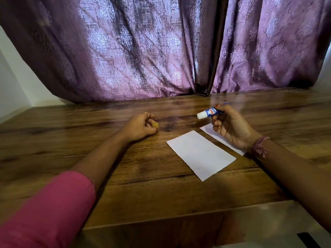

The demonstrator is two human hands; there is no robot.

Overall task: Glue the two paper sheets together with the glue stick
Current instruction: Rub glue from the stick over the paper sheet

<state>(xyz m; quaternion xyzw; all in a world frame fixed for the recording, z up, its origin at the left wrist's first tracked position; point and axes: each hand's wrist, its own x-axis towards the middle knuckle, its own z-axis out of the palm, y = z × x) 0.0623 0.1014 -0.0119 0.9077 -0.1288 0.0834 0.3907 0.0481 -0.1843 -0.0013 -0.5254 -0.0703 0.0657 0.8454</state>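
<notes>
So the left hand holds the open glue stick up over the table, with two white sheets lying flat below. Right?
Not quite: the head view shows the glue stick in the right hand, not the left hand, which rests on the table pinching a small yellow piece, maybe the cap. Both sheets lie flat.

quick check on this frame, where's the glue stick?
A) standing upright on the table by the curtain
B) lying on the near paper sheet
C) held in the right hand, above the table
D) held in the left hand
C: the right hand grips the glue stick off the table, white tip pointing left, while the left hand rests on the wood holding a small yellow piece.
</notes>
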